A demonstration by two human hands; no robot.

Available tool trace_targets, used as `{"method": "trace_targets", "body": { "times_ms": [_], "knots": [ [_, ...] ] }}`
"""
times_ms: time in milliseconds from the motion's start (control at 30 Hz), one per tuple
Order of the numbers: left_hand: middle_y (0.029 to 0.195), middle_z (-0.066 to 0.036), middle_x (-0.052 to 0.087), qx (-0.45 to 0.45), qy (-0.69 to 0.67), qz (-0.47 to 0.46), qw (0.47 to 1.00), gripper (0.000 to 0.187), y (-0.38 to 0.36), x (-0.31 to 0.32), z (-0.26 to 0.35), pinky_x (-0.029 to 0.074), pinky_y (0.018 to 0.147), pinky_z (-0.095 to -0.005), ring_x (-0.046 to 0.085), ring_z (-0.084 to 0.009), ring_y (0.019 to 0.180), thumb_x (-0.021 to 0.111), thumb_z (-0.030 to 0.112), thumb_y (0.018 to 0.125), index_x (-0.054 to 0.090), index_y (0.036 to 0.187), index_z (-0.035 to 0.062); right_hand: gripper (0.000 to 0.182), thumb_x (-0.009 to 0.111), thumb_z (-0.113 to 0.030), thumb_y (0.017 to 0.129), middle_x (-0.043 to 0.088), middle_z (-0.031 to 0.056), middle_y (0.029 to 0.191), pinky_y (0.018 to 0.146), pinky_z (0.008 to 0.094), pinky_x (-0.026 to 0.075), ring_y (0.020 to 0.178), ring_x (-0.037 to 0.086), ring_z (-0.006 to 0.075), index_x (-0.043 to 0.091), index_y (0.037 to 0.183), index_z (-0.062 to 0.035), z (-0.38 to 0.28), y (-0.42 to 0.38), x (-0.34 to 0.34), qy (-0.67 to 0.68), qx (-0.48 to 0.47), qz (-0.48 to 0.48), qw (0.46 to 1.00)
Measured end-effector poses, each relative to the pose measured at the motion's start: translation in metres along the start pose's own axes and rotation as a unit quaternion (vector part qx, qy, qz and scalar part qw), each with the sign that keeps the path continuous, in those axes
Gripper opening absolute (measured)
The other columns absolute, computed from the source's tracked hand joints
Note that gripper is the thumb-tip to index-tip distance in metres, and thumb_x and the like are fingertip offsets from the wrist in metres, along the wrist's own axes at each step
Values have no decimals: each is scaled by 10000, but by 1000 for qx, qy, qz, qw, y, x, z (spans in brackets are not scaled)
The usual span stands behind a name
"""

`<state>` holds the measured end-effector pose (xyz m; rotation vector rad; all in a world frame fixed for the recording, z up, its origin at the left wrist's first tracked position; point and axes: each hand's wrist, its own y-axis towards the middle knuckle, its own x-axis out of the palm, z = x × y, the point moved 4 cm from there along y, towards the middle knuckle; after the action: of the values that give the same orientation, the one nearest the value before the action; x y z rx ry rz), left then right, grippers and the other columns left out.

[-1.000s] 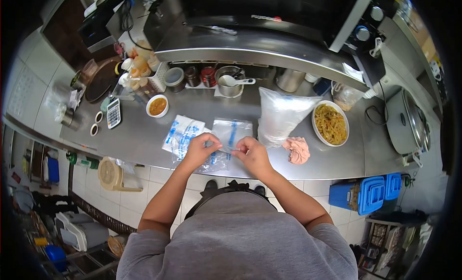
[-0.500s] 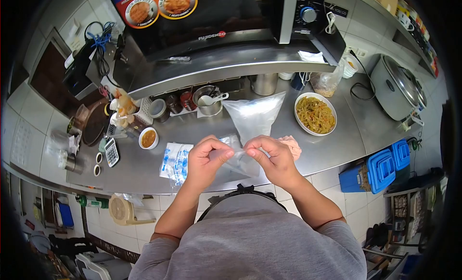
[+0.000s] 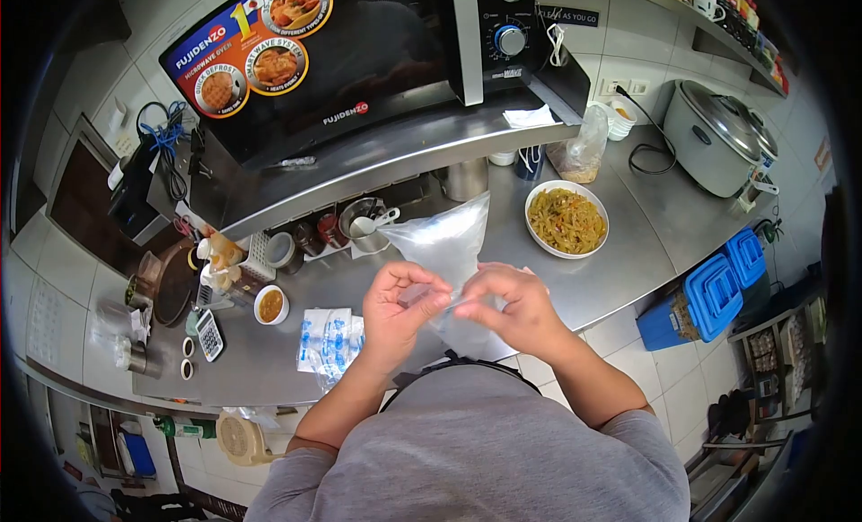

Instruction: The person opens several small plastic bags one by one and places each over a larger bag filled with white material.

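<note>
- Left hand (image 3: pixel 393 314) and right hand (image 3: pixel 519 312): fingertips nearly closed, pinching thin clear plastic bag (image 3: pixel 463 332).
- Far: bulging translucent white plastic bag (image 3: pixel 449 244).

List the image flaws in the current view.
Head view: lens distortion bows the steel counter's front edge; black vignetting fills the corners; pale glare on the steel; clear plastic between left hand and right hand, its outline hard to trace.
</note>
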<state>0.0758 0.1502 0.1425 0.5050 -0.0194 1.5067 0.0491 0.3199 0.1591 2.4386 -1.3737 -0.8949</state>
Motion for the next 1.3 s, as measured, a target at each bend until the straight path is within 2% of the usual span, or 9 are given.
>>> {"method": "trace_targets", "body": {
  "times_ms": [333,400,500,600,767,867,1133,1233,1300],
  "knots": [
    [841,-20,598,-28,208,-141,967,176,9,-8,19,424,685,-213,533,-78,760,685,17,829,626,994,15,92,714,-106,818,679,58,833,897,354,443,822,602,173,677,846,-27,-15,15,-26,-7,-157,89,984],
    [824,-21,592,-40,279,-186,941,124,11,-8,12,424,686,-222,530,-82,750,673,34,845,634,961,11,105,706,-114,826,672,48,811,880,344,447,797,599,159,662,834,-19,2,9,-19,137,-35,64,988],
    [753,-60,599,-16,185,-144,972,132,19,-14,6,445,641,-277,553,-122,689,628,130,888,623,840,7,158,684,-164,858,660,29,796,797,301,449,751,585,118,649,839,-10,36,6,0,352,149,-120,916],
    [741,-76,598,-101,-245,-160,951,190,17,-25,0,444,595,-300,556,-168,647,586,158,880,577,758,13,198,634,-195,902,661,41,814,706,270,457,703,579,110,648,903,2,38,3,6,365,188,-284,866],
    [805,-113,629,-306,-319,-168,881,154,18,-39,-15,486,509,-344,605,-217,600,543,144,901,578,869,-2,166,616,-111,881,671,100,863,688,307,526,754,646,164,642,952,37,39,37,-28,601,186,-46,776],
    [859,-129,649,-316,-313,-191,875,160,50,-33,0,487,414,-271,638,-194,598,495,101,937,568,1027,-9,180,584,-108,886,668,116,864,673,341,556,754,660,196,634,963,47,45,77,-44,491,236,87,834],
    [729,-92,621,-403,-377,110,827,82,37,-112,-178,293,338,-198,447,-101,426,480,46,860,549,903,34,141,558,-94,867,628,74,666,479,274,489,517,582,155,645,818,6,205,27,21,417,419,121,797],
    [759,-84,631,-383,-254,161,873,104,30,-114,-195,417,431,-219,525,-106,509,487,75,874,561,926,24,186,594,-163,872,644,71,694,496,260,485,534,585,140,653,862,14,212,12,30,271,373,159,873],
    [930,-98,645,-328,120,101,932,223,39,-109,-165,518,650,-273,627,-153,761,512,152,914,544,1082,8,232,620,-206,872,658,71,730,540,253,499,576,603,135,658,895,21,208,14,23,185,328,185,908]
  ]
}}
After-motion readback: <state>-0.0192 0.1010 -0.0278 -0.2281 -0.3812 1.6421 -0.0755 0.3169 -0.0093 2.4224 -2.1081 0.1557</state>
